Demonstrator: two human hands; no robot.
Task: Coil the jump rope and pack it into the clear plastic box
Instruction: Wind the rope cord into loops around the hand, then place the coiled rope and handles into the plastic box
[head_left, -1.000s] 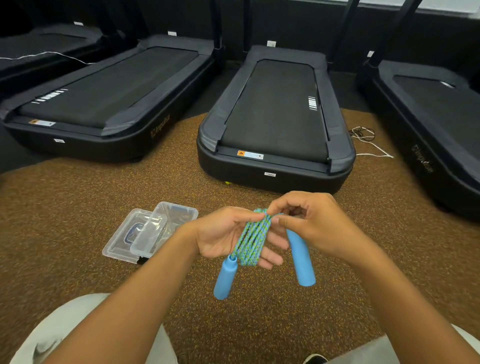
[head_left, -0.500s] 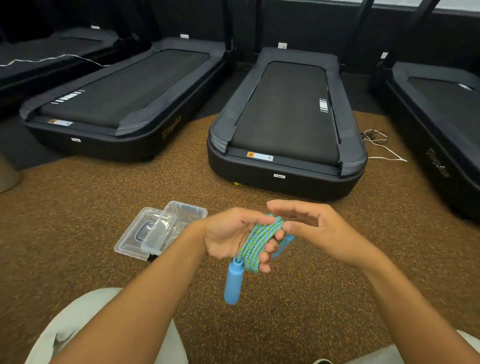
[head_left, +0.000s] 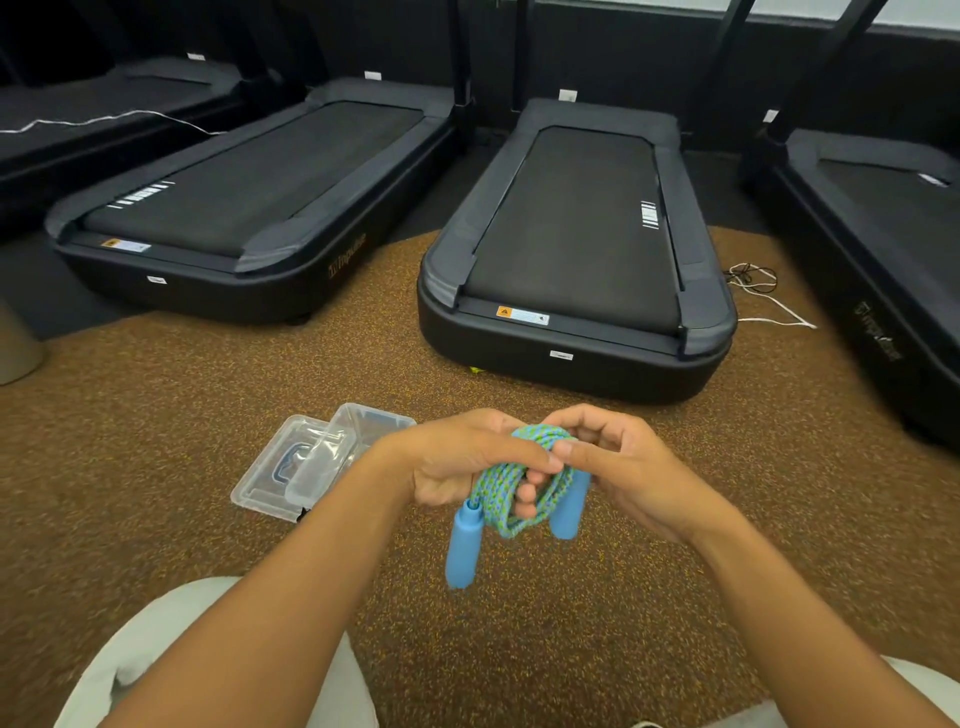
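Head camera looks down on one blue-and-green braided jump rope (head_left: 511, 480), gathered into a loose coil and held in the air between both hands above the floor. Two light blue cylindrical handles belong to it: one handle (head_left: 464, 545) hangs down under the left hand, the other handle (head_left: 570, 506) shows partly under the right hand. The left hand (head_left: 462, 460) has its fingers curled closed around the coil, with the thumb lying across the top. The right hand (head_left: 621, 467) pinches the upper loops, fingers bent together on the rope.

One clear plastic box (head_left: 358, 447) lies on the floor to the left of the hands, apart from the rope, partly hidden by the left forearm. One clear lid with a blue handle (head_left: 283, 470) lies touching its left side.

Brown speckled carpet (head_left: 182, 415) covers the floor of a dim gym room. Four black treadmills are counted: one treadmill straight ahead (head_left: 576, 249), another to its left (head_left: 244, 202), one at the right edge (head_left: 883, 218) and one far left (head_left: 104, 104). A tangle of white and black cords (head_left: 758, 283) lies between the middle and right machines. Pale trouser knees (head_left: 171, 654) fill the bottom corners.
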